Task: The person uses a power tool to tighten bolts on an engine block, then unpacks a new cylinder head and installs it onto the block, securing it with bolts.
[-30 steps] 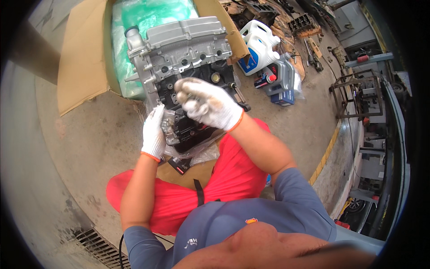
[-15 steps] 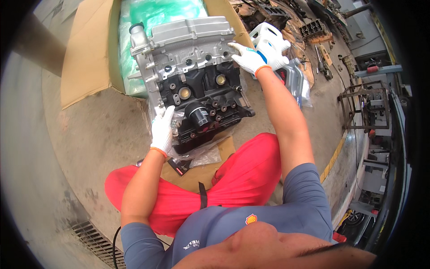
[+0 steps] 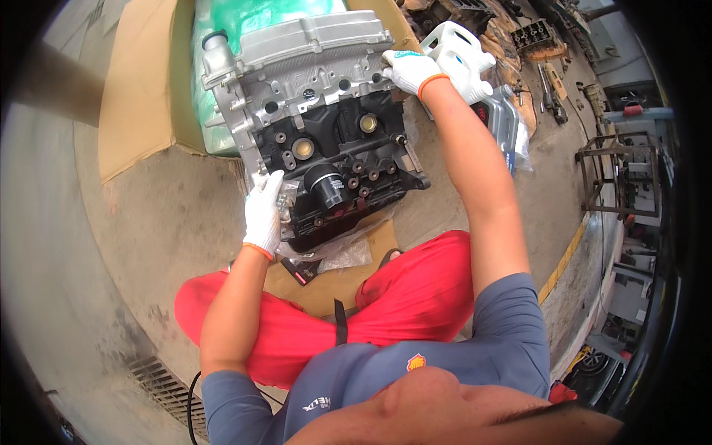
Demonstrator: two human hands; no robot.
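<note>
In front of me stands an engine [image 3: 334,126] with a silver cylinder head on top and a black block below. A black oil filter [image 3: 326,185] sticks out of its lower front. My right hand [image 3: 414,72], in a white glove with an orange cuff, has its fingers curled round the right end of the cylinder head. My left hand [image 3: 262,215], gloved alike, grips the engine's lower left side. Its thumb points up along the edge, and its other fingers are mostly hidden. Clear plastic film [image 3: 356,236] lies under and beside the block.
An opened cardboard box [image 3: 141,96] with green plastic wrap [image 3: 245,15] stands behind the engine. White jugs [image 3: 456,55] and a grey bottle [image 3: 500,122] are at the right. A small black box [image 3: 300,271] lies by my knees. A metal frame [image 3: 615,174] stands far right.
My right hand's fingers, spread against the cylinder head before, are now bent in at its right end. The left hand stays at the lower left side. The whole view has shifted slightly.
</note>
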